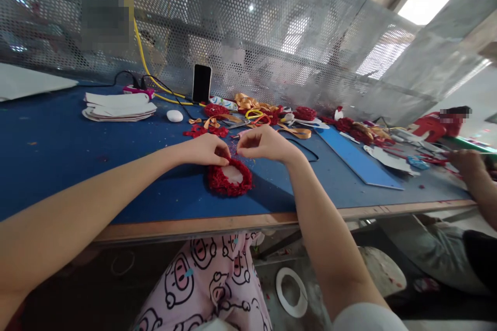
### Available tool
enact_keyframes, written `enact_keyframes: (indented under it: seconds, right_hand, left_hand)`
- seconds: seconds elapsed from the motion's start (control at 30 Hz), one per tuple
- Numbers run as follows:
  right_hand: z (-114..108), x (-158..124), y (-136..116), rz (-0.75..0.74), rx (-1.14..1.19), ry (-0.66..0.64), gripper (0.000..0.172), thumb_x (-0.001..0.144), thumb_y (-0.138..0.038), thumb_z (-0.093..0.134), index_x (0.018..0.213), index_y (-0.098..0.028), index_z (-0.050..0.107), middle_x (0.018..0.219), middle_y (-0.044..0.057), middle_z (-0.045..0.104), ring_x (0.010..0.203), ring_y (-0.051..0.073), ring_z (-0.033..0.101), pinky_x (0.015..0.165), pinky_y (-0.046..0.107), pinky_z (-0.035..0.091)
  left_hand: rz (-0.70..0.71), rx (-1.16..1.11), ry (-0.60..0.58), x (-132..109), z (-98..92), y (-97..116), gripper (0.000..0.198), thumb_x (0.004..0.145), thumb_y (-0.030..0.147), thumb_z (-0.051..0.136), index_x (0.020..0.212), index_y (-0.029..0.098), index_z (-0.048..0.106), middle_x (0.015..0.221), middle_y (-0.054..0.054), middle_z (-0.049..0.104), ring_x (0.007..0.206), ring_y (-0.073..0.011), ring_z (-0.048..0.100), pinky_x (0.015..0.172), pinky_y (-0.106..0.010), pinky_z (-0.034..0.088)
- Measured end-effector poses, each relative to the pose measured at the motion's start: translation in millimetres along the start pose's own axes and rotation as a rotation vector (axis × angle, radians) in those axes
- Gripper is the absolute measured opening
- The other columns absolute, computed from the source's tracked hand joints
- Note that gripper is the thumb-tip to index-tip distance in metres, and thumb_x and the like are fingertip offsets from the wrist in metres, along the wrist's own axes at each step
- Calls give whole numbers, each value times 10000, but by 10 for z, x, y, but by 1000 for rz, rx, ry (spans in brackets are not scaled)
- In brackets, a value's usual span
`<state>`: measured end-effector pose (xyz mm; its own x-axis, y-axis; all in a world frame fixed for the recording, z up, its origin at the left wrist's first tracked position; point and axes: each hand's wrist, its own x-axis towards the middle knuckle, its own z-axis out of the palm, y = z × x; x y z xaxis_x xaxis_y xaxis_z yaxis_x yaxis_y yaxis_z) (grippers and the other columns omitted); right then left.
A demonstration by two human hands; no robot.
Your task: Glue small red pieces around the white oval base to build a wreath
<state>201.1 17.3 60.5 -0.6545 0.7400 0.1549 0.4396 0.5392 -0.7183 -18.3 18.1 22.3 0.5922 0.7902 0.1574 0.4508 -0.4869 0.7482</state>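
A red frilly ring with a pale centre [230,179] lies on the blue table [58,150] near its front edge. My left hand [205,150] rests on the ring's far left rim, fingers curled and pinching at it. My right hand [262,144] hovers just above the ring's far right side, fingertips pinched together on something too small to make out. The two hands almost touch over the ring.
Behind the hands lie red frills [205,131], gold ribbons [248,103], a black phone [202,83] leaning on the perforated metal screen, a white oval object [174,116] and stacked white sheets [118,107]. A blue board [359,158] lies right. Another person's arm [473,176] works at the far right.
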Motion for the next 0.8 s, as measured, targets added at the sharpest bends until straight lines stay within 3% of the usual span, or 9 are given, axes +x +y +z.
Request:
enact_keyframes:
  seconds: [0.13, 0.37, 0.8]
  right_hand:
    - [37, -3, -9, -6, -197, -108, 109, 715, -233, 690, 769, -176, 765, 715, 14, 715, 662, 129, 616, 637, 261, 472]
    - [105, 48, 52, 8, -364, -174, 135, 714, -195, 666, 798, -177, 770, 733, 0, 725, 697, 132, 641, 663, 242, 483]
    - [153, 48, 39, 69, -471, -146, 141, 686, -177, 667, 785, -191, 766, 754, -1, 735, 709, 133, 657, 655, 233, 477]
  left_hand:
    - [-23, -37, -52, 16, -16, -38, 137, 644, 211, 762, 769, 226, 816, 733, -33, 765, 701, -210, 686, 632, -259, 461]
    - [-79, 20, -138, 24, -52, -64, 282, 712, 277, 717, 963, 194, 815, 869, -30, 792, 821, -199, 699, 701, -235, 471]
    - [-81, 65, -152, 47, -45, -105, 317, 732, 290, 691, 1012, 190, 802, 940, -37, 792, 888, -213, 700, 763, -251, 487]
